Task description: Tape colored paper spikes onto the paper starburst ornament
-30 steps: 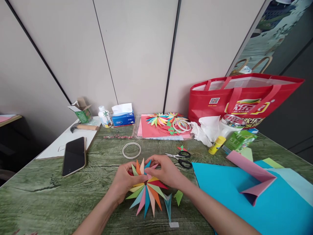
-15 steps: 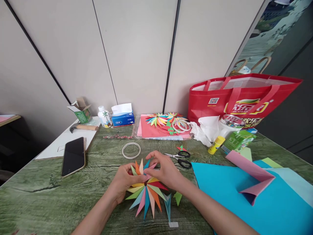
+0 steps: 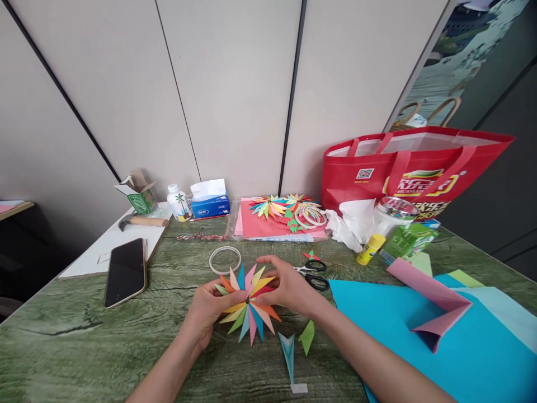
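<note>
A many-pointed paper star [image 3: 250,324] in mixed colours is held above the table between both hands. My left hand [image 3: 208,309] pinches its left side, thumb on top near the centre. On the right side, my right hand [image 3: 286,285] grips the points between thumb and fingers; some points are hidden behind it. Below the star lie a folded light-blue paper piece [image 3: 288,355], a small white strip [image 3: 299,388] and a green folded piece [image 3: 307,337]. Black-handled scissors [image 3: 315,274] rest just beyond my right hand. A roll of tape [image 3: 225,259] lies beyond my left hand.
Blue paper sheets [image 3: 432,336] with a folded pink piece [image 3: 436,302] cover the right. A yellow glue stick [image 3: 371,249], a red bag [image 3: 369,162] and finished paper stars [image 3: 268,207] stand or lie behind. At left are a phone [image 3: 126,272], hammer [image 3: 145,221] and tissue pack [image 3: 210,206].
The star has moved up and tilted, with its points turned round. My right hand has shifted from the top points to the right side. My left hand keeps hold of the left side.
</note>
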{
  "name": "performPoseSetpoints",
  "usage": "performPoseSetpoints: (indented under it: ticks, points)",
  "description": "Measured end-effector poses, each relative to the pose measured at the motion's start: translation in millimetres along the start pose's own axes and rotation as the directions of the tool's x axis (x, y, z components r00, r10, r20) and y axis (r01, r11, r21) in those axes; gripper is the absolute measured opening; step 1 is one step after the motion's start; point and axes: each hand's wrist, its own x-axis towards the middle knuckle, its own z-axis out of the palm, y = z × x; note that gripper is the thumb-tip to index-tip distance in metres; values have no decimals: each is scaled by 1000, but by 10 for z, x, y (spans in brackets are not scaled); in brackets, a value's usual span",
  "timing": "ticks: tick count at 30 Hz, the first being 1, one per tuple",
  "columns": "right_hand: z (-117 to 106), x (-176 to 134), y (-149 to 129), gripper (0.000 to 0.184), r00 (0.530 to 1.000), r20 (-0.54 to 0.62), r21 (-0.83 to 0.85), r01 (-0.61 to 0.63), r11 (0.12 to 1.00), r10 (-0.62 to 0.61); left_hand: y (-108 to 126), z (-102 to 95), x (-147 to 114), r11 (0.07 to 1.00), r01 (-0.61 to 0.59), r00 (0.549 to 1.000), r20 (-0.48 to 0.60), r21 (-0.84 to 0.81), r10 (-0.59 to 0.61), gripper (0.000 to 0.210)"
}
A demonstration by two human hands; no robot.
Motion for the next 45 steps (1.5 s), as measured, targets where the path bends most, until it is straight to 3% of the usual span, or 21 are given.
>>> performPoseSetpoints:
  ticks: [6, 9, 16, 18, 21, 23, 27, 31, 34, 40, 45]
  points:
    - [-92, 23, 2, 62, 994, 111, 83, -29, 996, 19, 7, -76, 28, 997, 51, 994, 95, 66, -57, 36]
    - [-113, 18, -10, 58, 992, 120, 103, -56, 993, 43, -7, -65, 42, 997, 48, 984, 165, 66, -59, 28]
    - [-81, 8, -54, 57, 990, 128, 123, -72, 990, 56, -93, -39, 89, 999, 25, 985, 170, 32, -30, 27]
    - [-122, 9, -75, 57, 992, 111, 71, -63, 996, 55, -100, -52, 104, 999, 19, 988, 152, 27, -23, 28]
    - [-296, -13, -120, 45, 994, 103, -161, -15, 987, 32, -81, -82, 121, 1000, 2, 993, 117, 20, -5, 29]
    - [-446, -47, -145, 39, 976, 214, -380, 58, 923, 27, -58, -104, 129, 1000, -5, 995, 96, 16, 4, 28]
    - [-572, -114, -142, 33, 845, 515, -638, 268, 722, 141, -19, -126, 134, 1000, 18, 996, 92, 4, -18, 22]
    - [-389, -141, -123, 34, 785, 603, -704, 440, 558, 142, 13, -129, 139, 999, 28, 998, 62, -24, -26, 22]
    - [-224, -163, -143, 41, 764, 641, -676, 519, 524, 71, 39, -151, 161, 999, 2, 1000, -8, -54, -3, 23]
    - [-141, -192, -173, 20, 780, 624, -657, 491, 572, 46, 65, -208, 195, 998, -34, 995, -99, -61, 28, 24]
    - [-389, -203, -275, 6, 775, 627, -405, 418, 813, -86, 45, -177, 164, 997, -72, 996, -58, -2, 71, 24]
